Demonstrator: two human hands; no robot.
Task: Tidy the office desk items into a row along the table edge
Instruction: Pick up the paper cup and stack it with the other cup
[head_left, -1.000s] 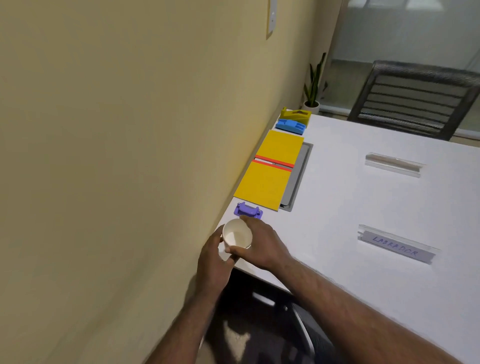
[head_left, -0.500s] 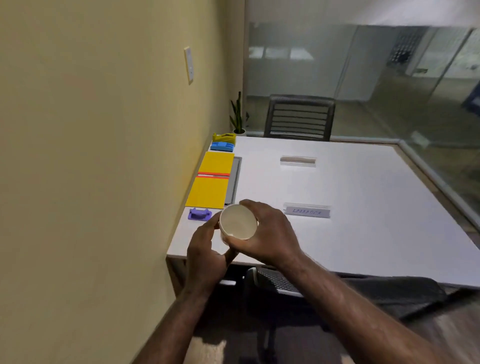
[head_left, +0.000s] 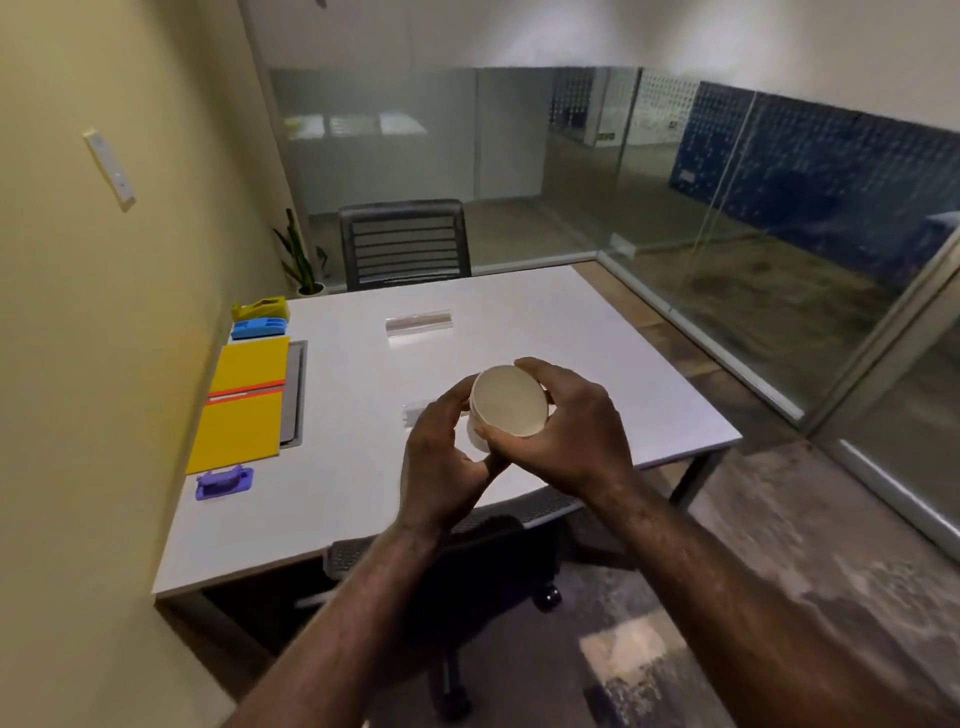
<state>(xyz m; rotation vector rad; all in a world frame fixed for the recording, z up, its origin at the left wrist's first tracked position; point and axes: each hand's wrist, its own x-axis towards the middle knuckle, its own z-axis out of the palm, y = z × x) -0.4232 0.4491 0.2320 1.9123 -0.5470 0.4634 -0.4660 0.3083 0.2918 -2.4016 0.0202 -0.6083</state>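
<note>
A white paper cup (head_left: 508, 399) is held up above the white table (head_left: 597, 364), its opening tilted toward me. My right hand (head_left: 569, 431) wraps its rim and side; my left hand (head_left: 441, 457) grips its base from the left. Along the wall edge lies a row: a yellow tape dispenser (head_left: 260, 307), a blue stapler-like item (head_left: 258, 328), two yellow notebooks (head_left: 243, 402) with an orange-red strip between them, and a purple item (head_left: 224, 482) nearest me. A clear name holder (head_left: 418, 323) lies mid-table; a second holder (head_left: 415, 413) is mostly hidden behind my hands.
A yellow wall runs close along the table's left side. One black mesh chair (head_left: 405, 244) stands at the far end, another chair (head_left: 467, 551) is tucked under the near edge. A potted plant (head_left: 301, 260) sits in the corner. Glass partitions enclose the right.
Both hands lifted the cup from the near-left corner beside the purple item and carried it right and up over the table's middle. My view pulled back and swung right.
</note>
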